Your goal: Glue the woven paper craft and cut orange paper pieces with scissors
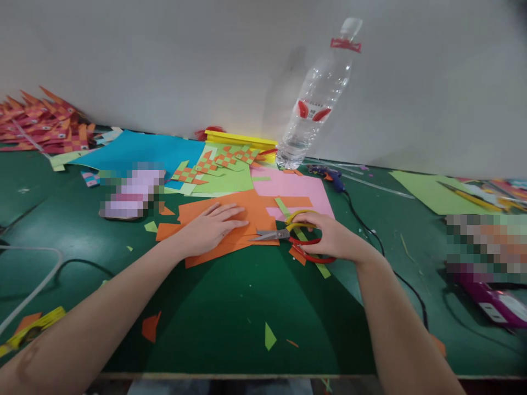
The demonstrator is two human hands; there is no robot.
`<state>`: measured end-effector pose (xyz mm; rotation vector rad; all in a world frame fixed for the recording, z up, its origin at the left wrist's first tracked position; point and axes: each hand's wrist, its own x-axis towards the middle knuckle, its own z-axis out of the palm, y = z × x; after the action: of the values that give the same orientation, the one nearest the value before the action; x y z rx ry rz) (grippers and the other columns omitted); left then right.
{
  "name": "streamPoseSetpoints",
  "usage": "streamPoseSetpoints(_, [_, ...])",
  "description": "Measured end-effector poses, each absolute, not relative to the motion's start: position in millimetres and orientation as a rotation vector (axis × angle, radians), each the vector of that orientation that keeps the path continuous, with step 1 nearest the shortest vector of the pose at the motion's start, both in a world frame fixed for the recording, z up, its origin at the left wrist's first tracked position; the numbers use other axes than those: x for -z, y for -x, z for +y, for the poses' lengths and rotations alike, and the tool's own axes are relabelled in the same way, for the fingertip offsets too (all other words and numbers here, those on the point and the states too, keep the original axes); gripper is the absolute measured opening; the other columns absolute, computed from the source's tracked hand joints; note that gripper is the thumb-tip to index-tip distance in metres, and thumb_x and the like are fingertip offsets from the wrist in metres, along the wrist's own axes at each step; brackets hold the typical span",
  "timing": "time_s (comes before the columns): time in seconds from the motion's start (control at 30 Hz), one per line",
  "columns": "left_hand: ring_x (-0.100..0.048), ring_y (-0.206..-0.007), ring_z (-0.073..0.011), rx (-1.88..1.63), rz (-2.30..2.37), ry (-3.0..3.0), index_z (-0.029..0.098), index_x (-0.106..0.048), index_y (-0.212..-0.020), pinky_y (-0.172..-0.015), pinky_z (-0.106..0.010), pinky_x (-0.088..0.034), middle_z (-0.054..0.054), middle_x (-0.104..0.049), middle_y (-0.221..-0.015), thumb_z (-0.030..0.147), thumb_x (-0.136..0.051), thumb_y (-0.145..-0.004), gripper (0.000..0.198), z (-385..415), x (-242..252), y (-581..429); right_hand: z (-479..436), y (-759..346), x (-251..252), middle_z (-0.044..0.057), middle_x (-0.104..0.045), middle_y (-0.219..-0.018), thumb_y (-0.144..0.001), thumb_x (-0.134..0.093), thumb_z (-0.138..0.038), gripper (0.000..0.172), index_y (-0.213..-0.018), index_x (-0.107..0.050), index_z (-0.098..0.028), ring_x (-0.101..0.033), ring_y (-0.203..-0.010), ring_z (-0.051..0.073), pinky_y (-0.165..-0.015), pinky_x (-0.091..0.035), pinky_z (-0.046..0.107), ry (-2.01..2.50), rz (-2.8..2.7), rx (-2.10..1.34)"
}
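My left hand [214, 227] lies flat with its fingers stretched over the orange paper [253, 206]. In my right hand [329, 236] is a pair of scissors [272, 235] with one yellow and one red handle; the blades are parted and point left over the paper's right edge. A light green paper strip [323, 270] runs under the scissors and my right hand. Pink paper [296, 189] lies behind. Farther back, woven orange and green paper fish [220, 159] rest on light green sheets [241, 178].
A clear bottle [315, 101] stands by the wall beside a blue glue gun [335, 178] with a black cord. At left are a phone [134, 192], a blue sheet [144, 151] and piled woven fish [53, 123]. A purple power strip [494, 302] sits at right.
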<state>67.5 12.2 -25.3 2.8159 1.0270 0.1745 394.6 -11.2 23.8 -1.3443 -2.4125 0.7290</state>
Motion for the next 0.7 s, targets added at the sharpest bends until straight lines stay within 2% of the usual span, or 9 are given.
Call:
streamPoseSetpoints(0.07, [-0.019, -0.145, -0.0182, -0.13, 1.049, -2.816, 0.03, -0.044, -0.14, -0.119, -0.045, -0.013, 0.004, -0.028, -0.156, -0.002, -0.029, -0.085, 0.065, 12, 25, -68, -11, -395, -24, 0.004, -0.063, -0.121, -0.067, -0.067, -0.021, 0.043, -0.11, -0.063, -0.026, -0.058, -0.114, 0.024, -0.096, -0.049, 0.039, 1.335, -2.423, -0.73])
streamPoseSetpoints(0.37, [-0.019, -0.145, -0.0157, -0.141, 1.03, -2.829, 0.03, -0.042, -0.141, -0.119, -0.045, -0.014, 0.003, -0.027, -0.156, 0.0, -0.027, -0.087, 0.064, 12, 26, -66, -12, -395, -23, 0.004, -0.061, -0.122, -0.068, -0.067, -0.022, 0.041, -0.108, -0.062, -0.027, -0.057, -0.114, 0.024, -0.096, -0.048, 0.04, 1.359, -2.425, -0.756])
streamPoseSetpoints(0.57, [-0.021, -0.144, -0.0139, -0.168, 1.03, -2.835, 0.032, -0.042, -0.141, -0.118, -0.043, -0.015, 0.005, -0.029, -0.156, -0.003, -0.028, -0.084, 0.068, 14, 28, -67, -10, -388, -14, 0.004, -0.06, -0.126, -0.067, -0.068, -0.023, 0.044, -0.11, -0.06, -0.027, -0.052, -0.121, 0.027, -0.104, -0.04, 0.047, 1.345, -2.479, -0.63])
streamPoseSetpoints(0.7, [-0.023, -0.144, -0.0146, -0.149, 1.041, -2.81, 0.032, -0.044, -0.14, -0.118, -0.044, -0.015, 0.005, -0.029, -0.155, 0.0, -0.027, -0.087, 0.063, 14, 29, -67, -11, -388, -15, 0.005, -0.062, -0.123, -0.066, -0.068, -0.024, 0.042, -0.108, -0.061, -0.026, -0.056, -0.116, 0.026, -0.101, -0.043, 0.045, 1.347, -2.48, -0.664])
